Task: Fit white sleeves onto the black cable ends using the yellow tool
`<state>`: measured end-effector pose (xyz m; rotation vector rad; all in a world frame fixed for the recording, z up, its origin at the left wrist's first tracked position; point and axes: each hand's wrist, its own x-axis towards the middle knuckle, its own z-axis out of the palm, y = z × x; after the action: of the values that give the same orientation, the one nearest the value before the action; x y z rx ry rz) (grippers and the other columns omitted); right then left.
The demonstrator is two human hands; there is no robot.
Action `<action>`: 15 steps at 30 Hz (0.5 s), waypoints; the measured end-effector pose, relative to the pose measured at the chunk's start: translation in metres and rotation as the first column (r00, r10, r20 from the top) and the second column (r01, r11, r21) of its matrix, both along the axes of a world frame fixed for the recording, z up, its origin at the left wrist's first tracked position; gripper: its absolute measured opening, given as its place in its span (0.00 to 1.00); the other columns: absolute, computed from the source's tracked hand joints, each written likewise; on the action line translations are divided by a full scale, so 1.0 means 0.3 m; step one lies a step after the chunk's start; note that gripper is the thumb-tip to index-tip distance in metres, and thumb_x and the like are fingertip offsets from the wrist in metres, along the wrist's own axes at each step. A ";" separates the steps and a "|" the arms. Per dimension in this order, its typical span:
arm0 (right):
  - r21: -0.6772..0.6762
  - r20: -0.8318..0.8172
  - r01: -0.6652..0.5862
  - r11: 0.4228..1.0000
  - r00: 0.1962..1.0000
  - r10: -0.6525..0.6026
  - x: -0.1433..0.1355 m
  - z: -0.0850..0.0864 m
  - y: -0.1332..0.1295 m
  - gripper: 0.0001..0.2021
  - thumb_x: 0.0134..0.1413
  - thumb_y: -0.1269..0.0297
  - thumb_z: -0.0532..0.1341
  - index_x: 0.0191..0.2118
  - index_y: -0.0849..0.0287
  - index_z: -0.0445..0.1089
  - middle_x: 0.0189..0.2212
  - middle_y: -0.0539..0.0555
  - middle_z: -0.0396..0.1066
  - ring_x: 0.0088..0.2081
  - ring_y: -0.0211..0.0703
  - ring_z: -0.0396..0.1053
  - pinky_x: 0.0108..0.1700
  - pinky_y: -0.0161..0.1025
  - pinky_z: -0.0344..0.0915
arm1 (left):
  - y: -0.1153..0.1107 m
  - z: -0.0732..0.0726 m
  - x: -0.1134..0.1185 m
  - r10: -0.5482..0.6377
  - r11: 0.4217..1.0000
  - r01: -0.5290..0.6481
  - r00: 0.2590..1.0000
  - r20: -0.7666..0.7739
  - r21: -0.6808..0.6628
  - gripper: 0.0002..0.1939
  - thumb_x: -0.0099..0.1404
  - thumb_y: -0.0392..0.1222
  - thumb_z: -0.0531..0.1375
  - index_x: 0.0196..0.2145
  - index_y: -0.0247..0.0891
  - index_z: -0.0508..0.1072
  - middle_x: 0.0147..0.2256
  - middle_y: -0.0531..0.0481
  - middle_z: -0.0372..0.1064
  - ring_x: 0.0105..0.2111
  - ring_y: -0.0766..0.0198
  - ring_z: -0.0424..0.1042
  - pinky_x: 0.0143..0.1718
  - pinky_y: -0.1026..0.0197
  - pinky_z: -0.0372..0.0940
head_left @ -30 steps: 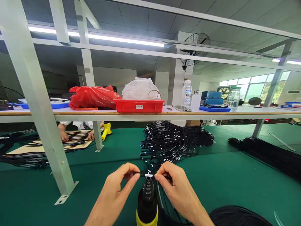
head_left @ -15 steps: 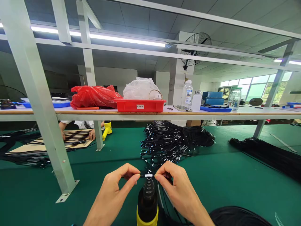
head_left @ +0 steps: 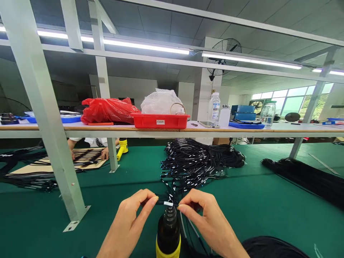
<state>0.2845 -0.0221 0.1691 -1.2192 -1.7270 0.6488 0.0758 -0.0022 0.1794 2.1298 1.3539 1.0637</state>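
Observation:
Thumb and index finger of my left hand [head_left: 135,218] pinch the left end of a thin black cable. My right hand [head_left: 205,218] pinches the same cable on its right side. Between them a small white sleeve [head_left: 168,203] on the cable lies over the tip of a black nozzle [head_left: 170,216]. The nozzle tops an upright black and yellow heat gun [head_left: 168,238] at the bottom centre. Other cables run down beside the gun, partly hidden behind my right hand.
Behind my hands lies a pile of black cables [head_left: 193,161] with white sleeves. More bundles lie right [head_left: 303,179] and bottom right [head_left: 274,247]. A shelf [head_left: 120,133] holds a red tray [head_left: 161,121]. At left, a person's hands touch cables on a board [head_left: 32,167].
The cable and white sleeve have shifted slightly down and left, and the sleeve now tilts. My left hand has moved a little left, my right hand slightly down.

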 end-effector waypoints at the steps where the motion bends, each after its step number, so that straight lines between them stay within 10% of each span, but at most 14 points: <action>1: 0.000 0.009 -0.001 1.000 1.000 0.001 0.001 0.000 -0.007 0.09 0.60 0.66 0.60 0.28 0.57 0.72 0.27 0.47 0.70 0.31 0.38 0.65 0.34 0.34 0.59 | -0.007 -0.002 0.003 0.005 1.000 -0.005 1.000 -0.008 0.025 0.22 0.70 0.57 0.48 0.26 0.42 0.65 0.24 0.56 0.63 0.25 0.63 0.62 0.27 0.65 0.58; 10: 0.067 0.093 -0.017 0.998 0.996 0.011 0.004 -0.018 -0.063 0.13 0.65 0.64 0.54 0.28 0.58 0.67 0.26 0.47 0.67 0.29 0.37 0.62 0.32 0.33 0.56 | -0.078 -0.027 0.007 -0.032 0.989 0.045 0.995 -0.095 0.142 0.20 0.72 0.52 0.47 0.26 0.43 0.65 0.24 0.56 0.66 0.24 0.65 0.66 0.22 0.68 0.59; 15: 0.099 0.108 -0.036 0.994 0.994 0.026 -0.003 -0.047 -0.093 0.10 0.59 0.68 0.58 0.27 0.59 0.70 0.24 0.48 0.67 0.27 0.36 0.63 0.30 0.32 0.56 | -0.097 -0.124 -0.031 0.123 0.979 -0.119 0.992 -0.009 0.164 0.21 0.68 0.60 0.51 0.34 0.44 0.75 0.33 0.51 0.77 0.34 0.59 0.76 0.31 0.66 0.71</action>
<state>0.2836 -0.0498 0.1551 -1.1770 -1.8478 0.5160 0.0667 -0.0312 0.1422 2.2008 1.4671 1.2443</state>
